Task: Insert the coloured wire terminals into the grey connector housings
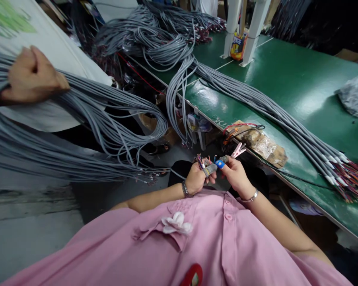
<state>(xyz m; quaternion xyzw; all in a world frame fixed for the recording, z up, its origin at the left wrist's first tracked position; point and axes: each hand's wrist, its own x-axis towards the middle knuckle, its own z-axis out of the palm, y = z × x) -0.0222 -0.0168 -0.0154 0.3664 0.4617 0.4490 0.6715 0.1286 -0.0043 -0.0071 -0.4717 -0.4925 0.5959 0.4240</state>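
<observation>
Just in front of my chest, my left hand (196,178) is closed round the end of a grey cable, with thin coloured wires (208,160) fanning out above the fingers. A grey knit finger cover shows on it. Close beside it, my right hand (236,174) is closed in a pinch at the wires, with blue tape or a cover on the thumb. The exact point of its grip is partly hidden. Behind the right fingers, a pink clip (238,150) sits at the table edge.
The green table (289,67) runs along the right, bearing a grey cable bundle (256,97), a taped block (258,145) and a plastic bag (356,93). More cables (164,35) are heaped behind. At left, a co-worker's hand (32,75) grips looped cables (107,115).
</observation>
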